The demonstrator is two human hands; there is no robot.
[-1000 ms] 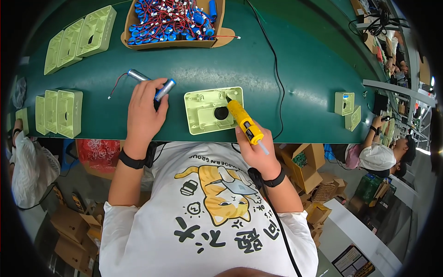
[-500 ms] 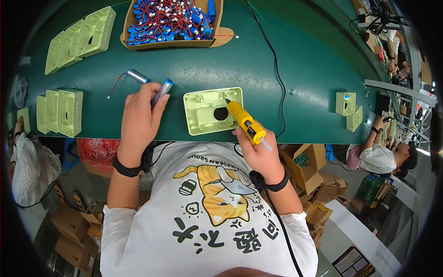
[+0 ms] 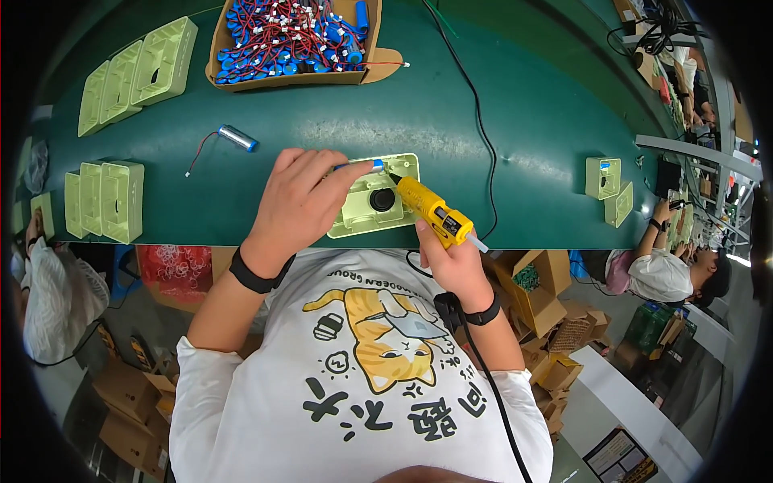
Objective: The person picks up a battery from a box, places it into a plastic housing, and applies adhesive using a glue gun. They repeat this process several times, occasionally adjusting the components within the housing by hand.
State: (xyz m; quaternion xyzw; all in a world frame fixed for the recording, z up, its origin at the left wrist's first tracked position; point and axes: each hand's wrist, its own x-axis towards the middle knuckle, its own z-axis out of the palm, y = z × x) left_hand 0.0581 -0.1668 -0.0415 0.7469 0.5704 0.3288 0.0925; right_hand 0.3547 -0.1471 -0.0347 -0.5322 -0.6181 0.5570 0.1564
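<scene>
Bare green bench (image 3: 531, 105) is lying open right of the pale green housing (image 3: 372, 201), crossed only by a black cable (image 3: 481, 137). Behind it, the cardboard box (image 3: 298, 40) is blocking the way; stacked housings (image 3: 105, 201) are crowding the left, a loose battery (image 3: 236, 138) lying between.

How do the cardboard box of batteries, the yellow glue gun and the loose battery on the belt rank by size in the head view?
1. Cardboard box, largest.
2. Yellow glue gun.
3. Loose battery, smallest.
The gun lies nearer the camera, but the order looks safe.

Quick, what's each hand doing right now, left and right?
Left hand: pinching a small blue-capped battery over the pale green housing.
Right hand: closed around the yellow glue gun.
</scene>
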